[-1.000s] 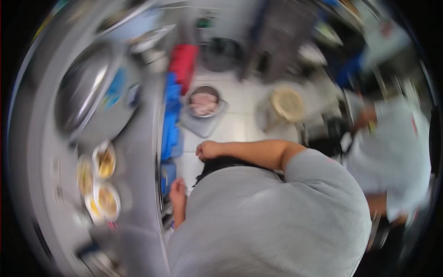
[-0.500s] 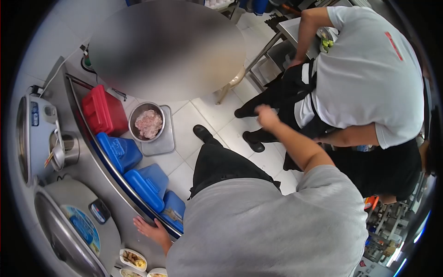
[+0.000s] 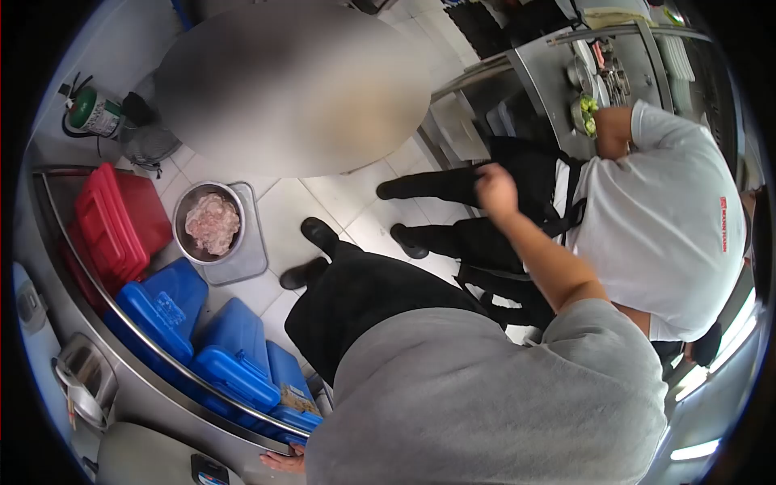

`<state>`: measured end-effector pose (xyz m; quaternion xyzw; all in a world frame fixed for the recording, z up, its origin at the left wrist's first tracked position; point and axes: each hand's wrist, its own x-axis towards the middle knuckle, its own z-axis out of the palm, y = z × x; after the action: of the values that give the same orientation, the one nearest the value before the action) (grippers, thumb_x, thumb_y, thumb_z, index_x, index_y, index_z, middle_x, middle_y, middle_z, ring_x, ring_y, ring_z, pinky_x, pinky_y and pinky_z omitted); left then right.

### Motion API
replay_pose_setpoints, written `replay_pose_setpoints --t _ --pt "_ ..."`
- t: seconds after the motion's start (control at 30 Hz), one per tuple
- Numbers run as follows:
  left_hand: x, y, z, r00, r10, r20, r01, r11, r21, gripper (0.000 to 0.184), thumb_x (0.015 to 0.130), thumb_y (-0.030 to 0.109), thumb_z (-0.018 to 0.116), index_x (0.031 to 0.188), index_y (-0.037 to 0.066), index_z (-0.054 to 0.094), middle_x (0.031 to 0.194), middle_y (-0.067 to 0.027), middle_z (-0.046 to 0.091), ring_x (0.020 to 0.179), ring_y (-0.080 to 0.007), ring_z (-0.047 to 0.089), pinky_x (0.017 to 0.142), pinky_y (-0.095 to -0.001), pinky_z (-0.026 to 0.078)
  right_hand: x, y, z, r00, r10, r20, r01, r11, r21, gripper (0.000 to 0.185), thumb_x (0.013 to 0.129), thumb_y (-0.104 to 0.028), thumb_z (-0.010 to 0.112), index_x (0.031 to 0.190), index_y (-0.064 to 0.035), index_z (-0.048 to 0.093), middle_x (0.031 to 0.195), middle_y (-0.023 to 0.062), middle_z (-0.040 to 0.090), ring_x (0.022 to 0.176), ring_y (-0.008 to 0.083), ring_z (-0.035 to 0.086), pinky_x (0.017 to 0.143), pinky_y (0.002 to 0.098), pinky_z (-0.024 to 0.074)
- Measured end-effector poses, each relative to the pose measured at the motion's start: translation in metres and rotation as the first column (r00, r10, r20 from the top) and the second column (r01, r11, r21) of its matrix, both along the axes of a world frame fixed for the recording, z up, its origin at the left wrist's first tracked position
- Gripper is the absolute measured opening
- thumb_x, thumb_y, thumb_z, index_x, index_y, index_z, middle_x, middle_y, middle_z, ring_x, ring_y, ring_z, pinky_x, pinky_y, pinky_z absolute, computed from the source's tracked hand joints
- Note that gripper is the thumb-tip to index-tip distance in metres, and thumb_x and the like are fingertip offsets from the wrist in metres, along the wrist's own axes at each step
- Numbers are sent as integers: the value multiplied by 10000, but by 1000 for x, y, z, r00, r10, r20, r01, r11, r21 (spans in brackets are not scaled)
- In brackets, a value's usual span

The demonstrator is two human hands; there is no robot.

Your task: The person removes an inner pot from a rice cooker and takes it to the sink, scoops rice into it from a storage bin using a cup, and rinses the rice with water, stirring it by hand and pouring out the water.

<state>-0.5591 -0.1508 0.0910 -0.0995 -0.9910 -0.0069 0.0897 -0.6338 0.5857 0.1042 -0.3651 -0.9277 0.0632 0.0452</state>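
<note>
My left hand (image 3: 284, 459) rests on the edge of the steel counter (image 3: 153, 404), fingers stretched out, its wrist hidden by my shirt. Close by it is the end of the metal rail (image 3: 182, 360). My right hand (image 3: 495, 191) is raised in mid-air with its fingers curled in, slightly blurred; I see nothing in it. Behind it are the dark trousers of a co-worker (image 3: 655, 218) in a white shirt. On the floor, apart from both hands, a steel bowl (image 3: 184, 241) of raw, pale pink meat (image 3: 212, 223) stands on a grey lid-like slab (image 3: 253, 250).
A red bin (image 3: 121, 218) and several blue bins (image 3: 230, 356) line the counter's side. A fire extinguisher (image 3: 93, 111) is by the wall. On the right, a bowl of green vegetables (image 3: 588, 117) sits on a steel worktable (image 3: 550, 69). The co-worker stands close on my right.
My view has turned, so the bowl and bins sit further left. My left hand is now mostly hidden by my shirt. My right hand stays raised. The co-worker's arm reaches toward the vegetable bowl.
</note>
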Motion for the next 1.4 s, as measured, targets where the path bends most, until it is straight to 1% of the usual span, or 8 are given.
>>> replay_pose_setpoints --t 0.1,0.27,0.33,0.53,0.73,0.9,1.17,1.4 --pt "-1 6 16 994 104 9 -104 994 -37 653 853 434 463 1336 26 299 1328 -251 351 1225 -412 347 961 -519 314 -42 -88 -55 775 627 -78 -578 654 -488 291 670 -5 596 958 -41 620 913 141 611 787 258 597 732 344 482" --pt "-49 73 52 924 371 90 -374 834 406 742 671 -9 593 1337 -10 264 1395 -280 158 1274 -426 226 1051 -505 191 -232 -273 11 745 637 -196 -405 199 -892 290 772 -61 605 1061 -74 581 876 38 604 694 103 561 674 257 479" --pt "-106 95 75 956 272 110 -293 858 422 488 693 60 638 1167 104 531 1325 -225 358 1258 -420 276 1024 -535 202 -311 -325 42 585 702 -407 -653 110 -749 260 771 -21 570 1030 -46 589 778 -2 590 667 68 519 632 223 446" --pt "-217 124 106 928 370 -43 -281 772 570 354 742 75 606 1093 72 562 1281 -158 423 1251 -366 320 1015 -460 274 -487 -492 198 125 591 -797 -919 -234 -318 277 781 -154 614 1024 -25 575 838 120 622 750 200 607 686 318 479" --pt "-267 99 138 706 693 -144 -431 583 689 307 739 37 589 1046 49 577 1197 -151 504 1148 -346 445 950 -419 359 -636 -628 288 -508 608 -610 -860 -316 401 299 783 -281 619 1010 -88 598 1026 110 577 1056 312 474 956 396 340" --pt "-357 78 195 415 859 -299 -546 498 673 307 746 15 582 1052 43 584 1132 -150 562 1052 -315 530 899 -377 408 -702 -686 276 -706 593 -388 -691 -697 192 293 743 -345 640 828 -69 590 806 67 575 827 286 533 805 378 364" --pt "-480 93 284 405 828 -388 -526 558 642 303 745 17 600 1045 54 583 1151 -133 552 1060 -297 529 886 -368 423 -732 -699 368 -775 175 -607 -554 -652 518 421 564 -222 801 863 -41 565 870 93 546 809 234 519 722 335 408" --pt "-442 154 285 208 925 -317 -486 380 787 325 780 71 594 1103 63 561 1148 -133 546 1052 -292 526 891 -354 417 -774 -633 446 -202 34 -979 -292 -956 27 378 823 -180 625 1132 11 520 1034 97 578 955 168 546 886 308 413"
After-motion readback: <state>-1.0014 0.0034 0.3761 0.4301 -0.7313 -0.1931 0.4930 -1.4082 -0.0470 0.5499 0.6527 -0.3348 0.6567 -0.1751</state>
